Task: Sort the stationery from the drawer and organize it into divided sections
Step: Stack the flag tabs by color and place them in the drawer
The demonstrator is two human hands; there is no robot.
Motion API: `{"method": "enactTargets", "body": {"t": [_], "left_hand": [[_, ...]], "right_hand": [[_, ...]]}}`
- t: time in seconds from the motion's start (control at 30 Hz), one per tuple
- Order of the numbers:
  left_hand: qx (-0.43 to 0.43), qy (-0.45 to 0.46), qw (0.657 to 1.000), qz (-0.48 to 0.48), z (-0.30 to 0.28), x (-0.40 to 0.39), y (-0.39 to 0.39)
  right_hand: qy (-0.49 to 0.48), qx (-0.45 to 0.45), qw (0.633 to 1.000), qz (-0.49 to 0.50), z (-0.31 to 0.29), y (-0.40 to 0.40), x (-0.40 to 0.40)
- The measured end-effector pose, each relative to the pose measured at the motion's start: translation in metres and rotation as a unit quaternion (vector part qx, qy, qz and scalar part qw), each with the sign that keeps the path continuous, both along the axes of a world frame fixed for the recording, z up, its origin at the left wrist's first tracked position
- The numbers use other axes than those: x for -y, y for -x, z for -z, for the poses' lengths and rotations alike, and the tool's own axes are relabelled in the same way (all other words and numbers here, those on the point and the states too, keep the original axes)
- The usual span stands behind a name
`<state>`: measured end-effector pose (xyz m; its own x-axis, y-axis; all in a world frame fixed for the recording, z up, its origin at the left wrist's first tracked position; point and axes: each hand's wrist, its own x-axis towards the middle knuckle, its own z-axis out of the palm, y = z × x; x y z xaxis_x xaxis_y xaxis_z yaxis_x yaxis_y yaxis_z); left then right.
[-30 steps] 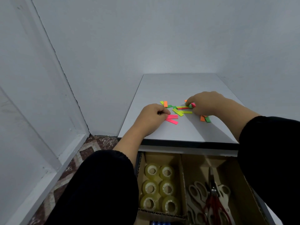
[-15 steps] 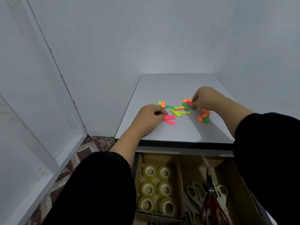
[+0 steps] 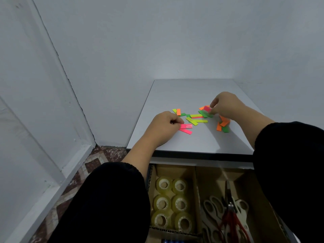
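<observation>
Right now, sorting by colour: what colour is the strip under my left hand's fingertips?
Pink strip, at the left hand; head view.

No readable text, labels, brands, numbers or signs showing anywhere, nothing legible appearing on the coloured paper strips, the tape rolls, the scissors or the cardboard drawer dividers

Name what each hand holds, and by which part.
Left hand pinches a pink strip by its left end. Right hand pinches another pink strip at its right end.
</observation>
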<state>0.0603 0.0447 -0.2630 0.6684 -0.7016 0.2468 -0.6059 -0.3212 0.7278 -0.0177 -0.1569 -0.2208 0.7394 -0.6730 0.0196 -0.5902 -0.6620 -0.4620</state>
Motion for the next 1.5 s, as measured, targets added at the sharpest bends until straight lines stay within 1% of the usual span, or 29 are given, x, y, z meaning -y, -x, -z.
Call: {"method": "enactTargets", "body": {"t": [0.03, 0.1, 0.13, 0.2, 0.27, 0.4, 0.6, 0.73, 0.83, 0.9, 0.93, 1.03, 1.1, 1.3, 1.4, 1.47, 1.5], "left_hand": [[-0.001, 0.0, 1.0, 0.001, 0.0, 0.0, 0.0], [0.001, -0.001, 1.0, 0.003, -0.001, -0.001, 0.001], [0.003, -0.002, 1.0, 0.004, -0.001, -0.001, 0.001], [0.005, -0.004, 1.0, 0.003, -0.001, -0.001, 0.001], [0.002, -0.001, 1.0, 0.0, -0.001, 0.0, 0.001], [0.002, 0.002, 1.0, 0.0, -0.001, -0.001, 0.001], [0.004, 0.001, 1.0, 0.0, -0.002, 0.0, 0.0], [-0.001, 0.003, 1.0, -0.001, -0.002, -0.001, 0.0], [-0.003, 0.003, 1.0, 0.001, -0.001, 0.0, 0.0], [-0.004, 0.002, 1.0, 0.002, -0.002, 0.0, 0.001], [-0.005, 0.002, 1.0, 0.002, -0.002, 0.0, 0.001], [-0.007, 0.002, 1.0, 0.001, -0.003, 0.0, 0.001], [-0.008, 0.001, 1.0, -0.002, -0.002, 0.0, 0.0], [-0.003, 0.002, 1.0, -0.002, -0.001, 0.001, -0.001], [-0.003, 0.001, 1.0, -0.001, -0.001, 0.001, -0.001], [-0.004, 0.001, 1.0, -0.001, -0.001, 0.001, -0.002], [-0.005, 0.002, 1.0, -0.001, 0.0, 0.001, -0.002]], "right_hand": [[0.026, 0.027, 0.999, -0.008, 0.0, 0.0, 0.002], [0.012, 0.059, 0.996, -0.062, -0.006, 0.001, -0.002], [-0.001, 0.041, 0.993, -0.108, -0.008, 0.001, -0.003], [-0.013, -0.022, 0.982, -0.185, -0.008, 0.001, -0.011], [0.01, -0.068, 0.975, -0.211, -0.005, 0.0, -0.015], [0.059, -0.076, 0.975, -0.199, -0.003, -0.005, -0.018], [0.083, -0.101, 0.972, -0.194, -0.001, -0.004, -0.017], [0.075, -0.081, 0.977, -0.181, 0.0, -0.003, -0.014], [0.052, -0.021, 0.984, -0.166, 0.001, -0.004, -0.012], [0.055, 0.017, 0.989, -0.139, 0.0, -0.006, -0.01], [0.067, 0.022, 0.989, -0.129, 0.0, -0.007, -0.009], [0.123, -0.005, 0.985, -0.118, 0.002, -0.013, -0.01], [0.135, -0.015, 0.984, -0.115, 0.005, -0.019, -0.012], [0.139, -0.034, 0.983, -0.113, 0.009, -0.034, -0.02], [0.119, -0.035, 0.985, -0.116, 0.008, -0.038, -0.022], [0.092, -0.008, 0.988, -0.12, 0.006, -0.039, -0.021], [0.073, 0.02, 0.99, -0.122, 0.004, -0.038, -0.021]]}}
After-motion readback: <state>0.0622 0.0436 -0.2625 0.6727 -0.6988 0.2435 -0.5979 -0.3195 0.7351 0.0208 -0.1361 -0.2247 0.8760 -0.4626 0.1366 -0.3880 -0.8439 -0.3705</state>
